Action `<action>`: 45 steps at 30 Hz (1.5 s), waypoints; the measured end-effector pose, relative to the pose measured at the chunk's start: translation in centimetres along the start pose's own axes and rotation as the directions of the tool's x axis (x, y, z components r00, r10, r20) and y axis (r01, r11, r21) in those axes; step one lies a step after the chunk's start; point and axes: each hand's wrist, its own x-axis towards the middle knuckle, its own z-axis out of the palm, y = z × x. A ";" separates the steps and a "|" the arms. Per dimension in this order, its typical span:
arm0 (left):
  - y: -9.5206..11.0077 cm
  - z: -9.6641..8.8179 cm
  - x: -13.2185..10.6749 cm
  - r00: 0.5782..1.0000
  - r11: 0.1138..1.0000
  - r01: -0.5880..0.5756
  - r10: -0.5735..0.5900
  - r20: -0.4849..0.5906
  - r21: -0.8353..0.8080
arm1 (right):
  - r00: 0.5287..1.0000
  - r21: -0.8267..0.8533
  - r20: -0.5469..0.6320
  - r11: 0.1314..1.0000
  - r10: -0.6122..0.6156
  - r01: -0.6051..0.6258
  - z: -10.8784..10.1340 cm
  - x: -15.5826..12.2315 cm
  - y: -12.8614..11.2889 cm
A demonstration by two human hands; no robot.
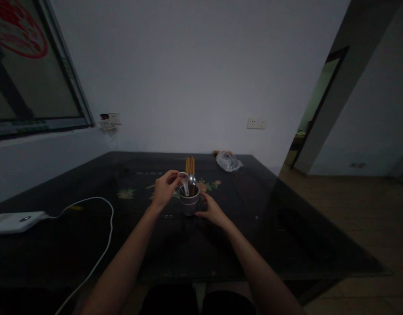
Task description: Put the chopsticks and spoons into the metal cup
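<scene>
A grey metal cup (189,204) with ridges round it stands upright on the dark table. Several wooden chopsticks (190,165) and a shiny metal spoon (192,179) stick up out of it. My left hand (166,187) pinches the bowl end of a white soup spoon (185,183), whose handle points down into the cup's mouth. On the cup's right side, my right hand (214,211) curves its thumb and fingers against the wall, steadying it. The lower ends of the utensils are hidden inside the cup.
A crumpled clear plastic bag (228,162) lies at the table's back edge. To the left sits a white power bank-like device (17,222) with a white cable (111,223) looping toward the front edge. A dark long object (303,232) rests at right.
</scene>
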 end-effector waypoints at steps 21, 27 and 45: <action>-1.1 0.8 -1.3 0.991 0.869 -0.041 -0.028 0.132 0.494 | 0.997 0.003 -0.061 0.999 -0.038 0.038 1.8 0.1 -0.4; -0.7 0.8 -1.3 0.987 0.792 -0.115 0.023 0.159 0.600 | 0.998 0.003 -0.063 0.999 -0.031 0.032 1.5 0.0 -0.9; -0.8 1.1 -1.6 0.980 0.799 -0.188 0.116 0.160 0.571 | 0.999 0.012 -0.050 1.000 -0.017 0.018 1.4 -0.2 -1.2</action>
